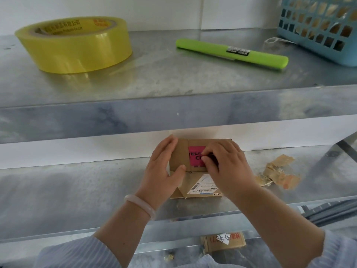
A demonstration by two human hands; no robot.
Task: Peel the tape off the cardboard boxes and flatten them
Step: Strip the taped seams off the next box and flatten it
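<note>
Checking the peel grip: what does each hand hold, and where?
Left hand: cardboard box, left end. Right hand: pink label, pinched at right edge.

Handwritten "8391" — white slip on cardboard.

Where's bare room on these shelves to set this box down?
Lower shelf: bare left of the left hand. Upper shelf: free between yellow tape roll and green cutter. Crowded: peeled tape scraps beside the right hand, blue basket upper right.

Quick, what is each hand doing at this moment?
Left hand: grips the cardboard box at its left side.
Right hand: pinches the pink label on the box.
</note>
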